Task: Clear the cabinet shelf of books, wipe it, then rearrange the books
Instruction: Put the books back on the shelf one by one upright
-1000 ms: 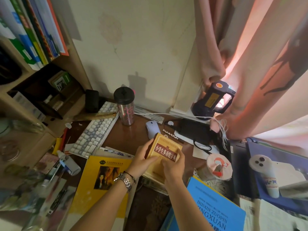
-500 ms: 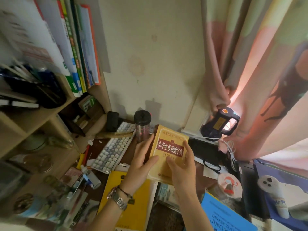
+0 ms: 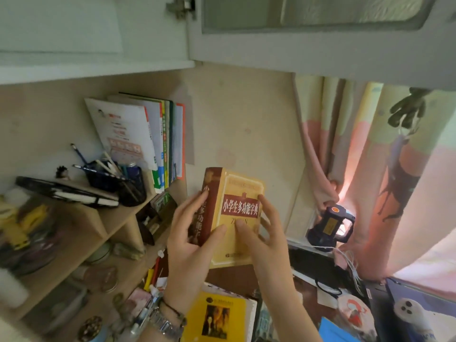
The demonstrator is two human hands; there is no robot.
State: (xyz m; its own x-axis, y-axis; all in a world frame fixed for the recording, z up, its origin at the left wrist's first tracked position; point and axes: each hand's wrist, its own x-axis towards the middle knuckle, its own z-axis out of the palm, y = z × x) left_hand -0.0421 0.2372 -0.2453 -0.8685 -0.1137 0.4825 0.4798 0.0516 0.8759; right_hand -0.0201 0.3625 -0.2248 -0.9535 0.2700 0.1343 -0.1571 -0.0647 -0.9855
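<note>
Dictionary point(image 3: 237, 213) upright, midair | left hand point(image 3: 190, 245) fingers gripping spine | right hand point(image 3: 266, 240) fingers gripping cover

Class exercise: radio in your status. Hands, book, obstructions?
Left hand and right hand both gripping yellow dictionary, upright. Row of books on shelf. Nothing between.

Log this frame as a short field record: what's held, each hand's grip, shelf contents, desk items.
held item: yellow dictionary, upright, raised in front of the wall
left hand: grips the dark red spine side, thumb on the cover
right hand: holds the cover's right edge
shelf: row of upright books, pen holder, black notebook
desk: yellow book, black lantern
</note>
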